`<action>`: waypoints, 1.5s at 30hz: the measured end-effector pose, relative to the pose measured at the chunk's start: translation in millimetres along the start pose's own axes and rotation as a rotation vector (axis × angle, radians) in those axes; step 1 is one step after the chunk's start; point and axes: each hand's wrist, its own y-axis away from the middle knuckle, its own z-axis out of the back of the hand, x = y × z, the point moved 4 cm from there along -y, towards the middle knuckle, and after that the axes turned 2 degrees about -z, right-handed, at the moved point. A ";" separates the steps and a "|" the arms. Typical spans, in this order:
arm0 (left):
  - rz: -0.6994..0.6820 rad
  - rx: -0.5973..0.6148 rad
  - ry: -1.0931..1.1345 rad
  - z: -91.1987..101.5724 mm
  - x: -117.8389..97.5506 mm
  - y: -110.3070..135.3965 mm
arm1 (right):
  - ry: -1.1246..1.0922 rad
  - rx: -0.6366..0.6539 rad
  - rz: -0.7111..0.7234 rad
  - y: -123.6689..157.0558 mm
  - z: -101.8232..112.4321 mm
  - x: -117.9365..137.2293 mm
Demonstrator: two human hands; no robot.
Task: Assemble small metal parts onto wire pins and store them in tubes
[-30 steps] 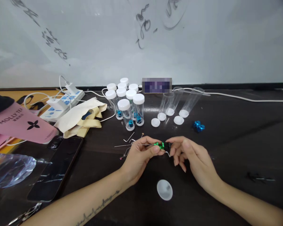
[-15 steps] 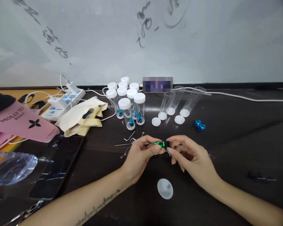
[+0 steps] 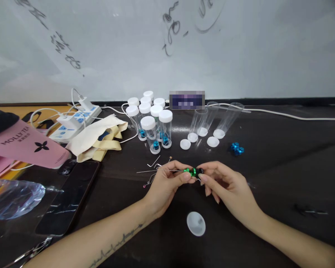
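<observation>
The left hand (image 3: 167, 182) and the right hand (image 3: 227, 182) meet above the dark, glossy bench (image 3: 268, 160), sharing a small green-and-black cylindrical piece (image 3: 194, 172) that lies nearly level between them. The left thumb and index finger are closed on its shiny green part; the other left fingers are mostly hidden behind. The right thumb and index finger pinch its black end from below and above, while the remaining right fingers curl loosely beneath — slightly spread, their tips free. A long, thin metal rod (image 3: 146, 172) runs out leftward from the green part, passing across the left fingers and ending over the bench. A short bit of bent metal shows under the black end, partly covered by the right thumb.

Just beyond the left hand lie several thin, bent metal rods (image 3: 154, 161), one tipped with a small pink ring. Nearer the person, a round, translucent white piece (image 3: 195, 223) sits on the bench, apart from both hands. Past the fingers stand clear tubes with white caps (image 3: 165, 128), blue pieces visible inside some of them. To their right are clear, uncapped tubes (image 3: 197, 124) with white bases — and farther right, a little cluster of shiny blue pieces (image 3: 237, 149).
</observation>
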 end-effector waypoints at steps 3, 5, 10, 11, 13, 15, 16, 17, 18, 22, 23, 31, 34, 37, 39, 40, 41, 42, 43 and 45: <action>-0.004 -0.004 -0.004 0.7 -0.1 0.0 | -0.016 0.024 -0.002 -0.8 -1.2 -1.9; -0.003 -0.004 -0.006 1.1 0.1 0.0 | -0.020 0.039 -0.009 -0.5 -1.6 -3.9; -0.001 -0.006 0.013 1.2 0.5 0.0 | -0.052 0.042 0.014 1.0 -1.0 -3.8; -0.004 -0.003 0.016 0.9 0.3 0.0 | -0.060 0.038 0.025 1.1 -0.7 -2.8; -0.006 0.003 0.018 0.3 -0.1 0.0 | -0.070 0.031 0.041 1.4 -0.2 -0.7; -0.006 0.005 0.015 -0.1 -0.5 0.1 | -0.077 0.028 0.048 1.5 0.0 0.7; -0.006 0.003 0.014 -0.2 -0.6 0.2 | -0.081 0.028 0.048 1.5 0.0 1.0; -0.005 0.002 0.012 -0.2 -0.7 0.3 | -0.086 0.027 0.046 1.5 0.0 1.1; -0.004 0.000 0.010 -0.1 -0.7 0.3 | -0.090 0.026 0.042 1.6 0.0 0.9; 0.003 -0.015 0.008 1.0 0.1 0.3 | -0.106 0.032 0.026 1.8 -0.5 0.0; 0.005 -0.015 0.009 1.0 0.3 0.4 | -0.113 0.031 0.023 1.9 -0.5 0.0; -0.004 0.002 0.013 -0.1 -0.2 0.5 | -0.131 0.028 0.046 2.0 -0.1 -0.3; -0.010 0.005 0.013 0.1 -0.2 0.3 | -0.141 0.029 0.046 1.9 -0.1 -0.8; -0.009 0.010 0.012 0.2 -0.2 0.3 | -0.143 0.029 0.047 1.9 0.2 -0.1; -0.006 0.010 0.011 0.2 -0.2 0.5 | -0.144 0.032 0.046 1.9 0.4 0.4; -0.006 0.009 0.011 0.3 -0.2 0.5 | -0.146 0.034 0.044 1.9 0.5 0.4; -0.006 0.008 0.012 0.4 -0.2 0.6 | -0.150 0.033 0.041 1.8 0.6 0.4; -0.006 0.007 0.012 0.5 -0.1 0.6 | -0.155 0.030 0.040 1.8 0.7 0.3; -0.006 0.007 0.013 0.6 0.1 0.6 | -0.158 0.027 0.040 1.7 0.8 0.3; -0.009 0.010 0.016 0.6 0.5 0.5 | -0.158 0.025 0.041 1.3 0.6 0.1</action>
